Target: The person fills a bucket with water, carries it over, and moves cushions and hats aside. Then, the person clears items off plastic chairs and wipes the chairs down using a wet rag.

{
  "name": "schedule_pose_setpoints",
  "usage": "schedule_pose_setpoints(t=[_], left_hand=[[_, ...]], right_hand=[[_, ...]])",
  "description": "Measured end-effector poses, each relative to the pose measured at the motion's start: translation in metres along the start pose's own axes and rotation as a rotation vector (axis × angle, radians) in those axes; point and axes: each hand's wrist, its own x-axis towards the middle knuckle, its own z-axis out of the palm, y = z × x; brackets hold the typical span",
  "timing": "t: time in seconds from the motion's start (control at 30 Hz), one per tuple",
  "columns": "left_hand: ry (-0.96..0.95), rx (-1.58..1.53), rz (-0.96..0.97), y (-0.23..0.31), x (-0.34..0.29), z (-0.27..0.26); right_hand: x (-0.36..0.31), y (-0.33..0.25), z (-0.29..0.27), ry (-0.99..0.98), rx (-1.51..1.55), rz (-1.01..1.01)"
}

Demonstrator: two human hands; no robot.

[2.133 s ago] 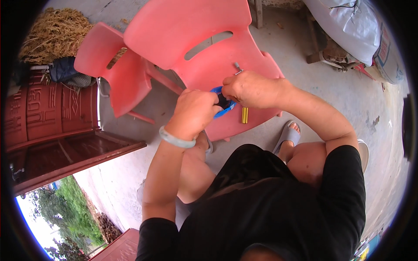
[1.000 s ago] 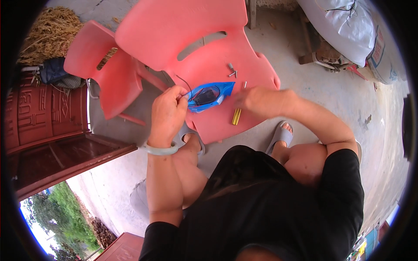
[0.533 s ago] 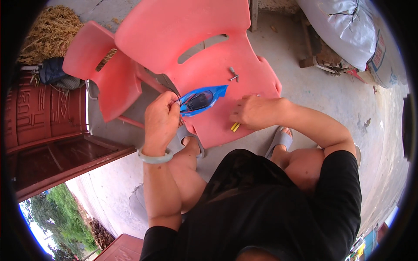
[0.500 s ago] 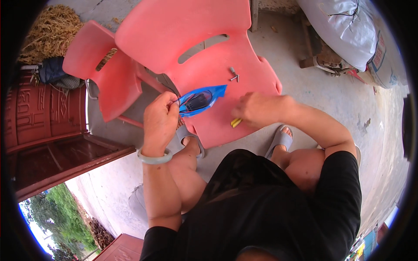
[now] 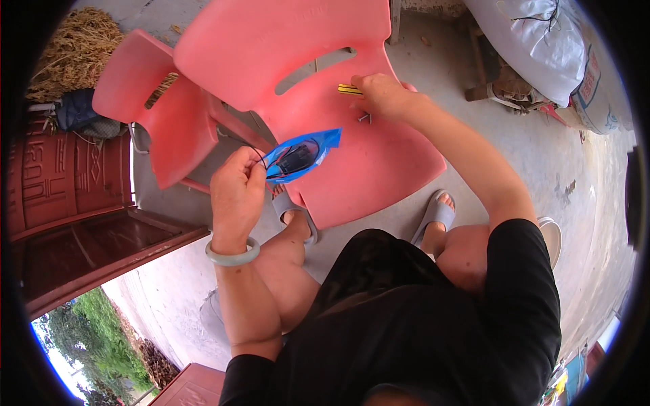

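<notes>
Blue pouch [image 5: 330, 139], one, over left seat edge of red chair [image 5: 379, 179]; broad bare seat to its right.
Left hand [image 5: 237, 191] pinches pouch's left end; one black device [image 5: 295, 158] inside. Right hand [image 5: 382, 93], near backrest [image 5: 291, 47], grasps one yellow-and-black handle [image 5: 349, 89]. Small metal screws [image 5: 366, 118] just beside that hand, partly hidden, count unclear. Second chair [image 5: 179, 128] alongside, also red.

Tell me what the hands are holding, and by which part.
The left hand pinches the blue pouch by its left end; the right hand grips the yellow-and-black tool by its right part.
</notes>
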Motion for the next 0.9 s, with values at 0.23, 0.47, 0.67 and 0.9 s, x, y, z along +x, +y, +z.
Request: schedule_pose_setpoints(t=[0.23,0.47,0.67,0.9], left_hand=[[-0.004,0.027,0.005,0.000,-0.001,-0.003],[-0.002,0.053,0.034,-0.001,-0.002,-0.005],[0.007,0.064,0.038,-0.004,-0.002,-0.005],[0.038,0.037,0.050,0.001,-0.005,-0.003]], right_hand=[[0.011,-0.002,0.006,-0.071,-0.112,0.019],[0.024,0.040,-0.016,-0.198,0.714,-0.009],[0.028,0.046,-0.002,-0.238,1.116,-0.006],[0.026,0.042,0.002,0.100,0.289,-0.073]])
